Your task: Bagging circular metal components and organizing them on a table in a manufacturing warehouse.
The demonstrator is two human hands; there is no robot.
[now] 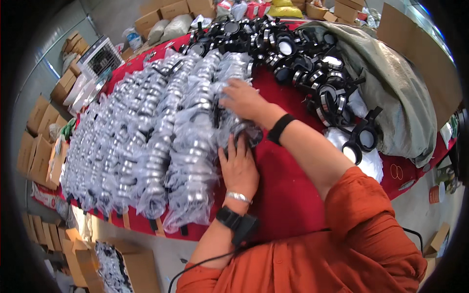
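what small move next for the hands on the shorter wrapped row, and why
Probably nudge the end piece snugly against the wrapped row: the left hand seems to touch its near side, and the right hand lies over the row farther up.

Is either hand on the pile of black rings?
No, the left hand and right hand are both at the rightmost plastic-wrapped row.

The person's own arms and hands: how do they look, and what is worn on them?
The bare left hand has a silvery bracelet at the wrist, then a black strap with a boxy black device; a thin black cable crosses that forearm. The bare right hand has a plain black wristband. The orange-red right sleeve ends near the elbow.
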